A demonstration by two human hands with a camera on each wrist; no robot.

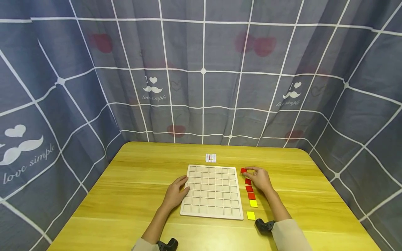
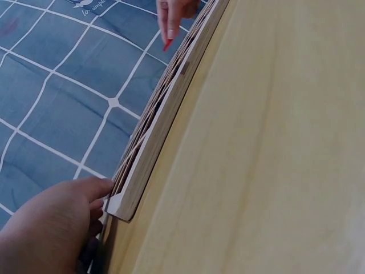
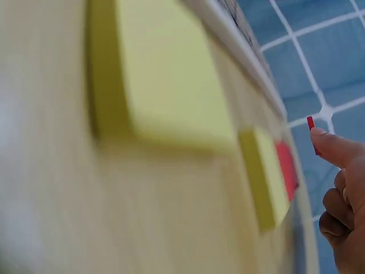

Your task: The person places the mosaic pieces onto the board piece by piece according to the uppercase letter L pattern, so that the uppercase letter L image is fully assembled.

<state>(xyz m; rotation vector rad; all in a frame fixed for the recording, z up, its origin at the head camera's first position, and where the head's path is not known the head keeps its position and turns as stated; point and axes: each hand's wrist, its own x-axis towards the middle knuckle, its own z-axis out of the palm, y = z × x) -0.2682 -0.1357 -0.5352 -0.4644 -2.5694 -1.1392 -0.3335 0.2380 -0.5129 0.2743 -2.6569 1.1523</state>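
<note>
The right hand (image 1: 258, 178) pinches a small red tile (image 1: 243, 170) between thumb and fingers, just past the far right corner of a pale wooden board (image 1: 215, 194). The held tile is flat, square and bright red; seen nearly edge-on in the right wrist view, it is a thin strip, and in the left wrist view it shows against the curtain (image 1: 220, 87), clear of the board. The left hand (image 1: 174, 195) rests against the board's left edge, thumb spread from the fingers and touching the rim.

The board lies flat on the yellow wood-grained bench (image 1: 125, 195), its face divided by thin ridges into shallow square cells inside a plain raised border. Along its right side runs a loose line of tiles: three red tiles (image 1: 249, 188), then two yellow tiles (image 1: 253, 203), the nearer one set apart from the rest. Close up, the yellow tiles have smooth faces, darker sides and rounded corners, though blurred. Beyond the board lies a small white card (image 1: 210, 158) printed with a grid and a reddish mark.
</note>
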